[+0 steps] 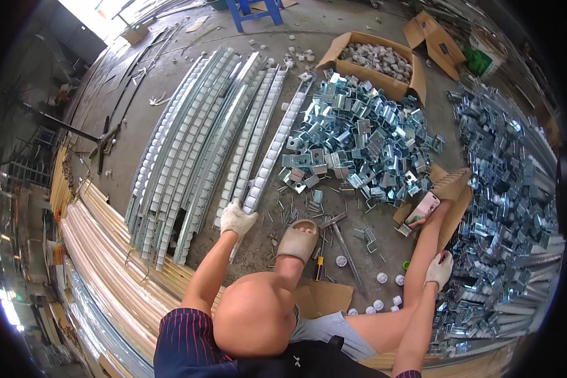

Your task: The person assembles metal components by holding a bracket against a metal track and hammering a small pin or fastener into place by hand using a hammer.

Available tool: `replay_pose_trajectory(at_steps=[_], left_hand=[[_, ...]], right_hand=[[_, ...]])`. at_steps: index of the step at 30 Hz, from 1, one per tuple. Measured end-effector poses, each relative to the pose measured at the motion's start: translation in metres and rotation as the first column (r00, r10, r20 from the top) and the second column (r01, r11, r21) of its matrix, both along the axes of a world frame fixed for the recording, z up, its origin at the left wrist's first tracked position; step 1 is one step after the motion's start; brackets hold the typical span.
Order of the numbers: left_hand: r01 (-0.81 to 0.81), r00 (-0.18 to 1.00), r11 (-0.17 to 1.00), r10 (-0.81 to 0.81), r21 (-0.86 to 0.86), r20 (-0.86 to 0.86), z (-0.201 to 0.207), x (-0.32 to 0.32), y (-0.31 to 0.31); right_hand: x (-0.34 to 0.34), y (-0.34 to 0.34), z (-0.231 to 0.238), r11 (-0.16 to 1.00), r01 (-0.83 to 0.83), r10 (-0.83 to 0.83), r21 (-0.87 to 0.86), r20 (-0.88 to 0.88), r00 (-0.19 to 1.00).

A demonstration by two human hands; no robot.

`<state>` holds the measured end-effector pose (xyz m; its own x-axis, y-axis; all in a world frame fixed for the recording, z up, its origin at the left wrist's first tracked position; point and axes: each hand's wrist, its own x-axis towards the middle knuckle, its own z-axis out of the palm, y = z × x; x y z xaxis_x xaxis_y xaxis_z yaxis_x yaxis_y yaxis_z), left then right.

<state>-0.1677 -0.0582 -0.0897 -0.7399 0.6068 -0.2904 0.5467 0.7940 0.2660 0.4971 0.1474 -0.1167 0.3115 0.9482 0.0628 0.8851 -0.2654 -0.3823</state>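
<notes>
My left hand [237,219], in a white knit glove, is closed round the near end of a narrow metal roller track [272,154] lined with white rollers. More such roller tracks [192,135] lie side by side to its left. My right hand [439,271], also gloved, is beside my right leg at the edge of a big heap of shiny metal brackets [507,208]. Its fingers look curled, with something dark red at their tips; what they hold is not clear. A second heap of metal brackets [362,135] lies ahead, right of the tracks.
A cardboard box [416,79] of small whitish parts stands behind the middle heap. Loose pins, a screwdriver [320,268], a metal rod [348,258] and white rollers [382,277] lie round my sandalled foot. A phone [422,210] rests by my right leg. Long wrapped profiles [116,252] lie at left.
</notes>
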Motion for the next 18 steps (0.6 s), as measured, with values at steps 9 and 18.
replay_pose_trajectory(at_steps=[9, 18], left_hand=[[0.045, 0.999, 0.986, -0.048, -0.158, -0.015, 0.040, 0.007, 0.017], [-0.017, 0.979, 1.000, 0.017, 0.001, -0.204, -0.005, 0.006, 0.025]], right_hand=[[-0.001, -0.003, 0.001, 0.999, 0.044, -0.045, -0.023, -0.022, 0.999], [0.000, -0.002, 0.003, 0.994, 0.099, -0.102, -0.043, -0.075, 0.992]])
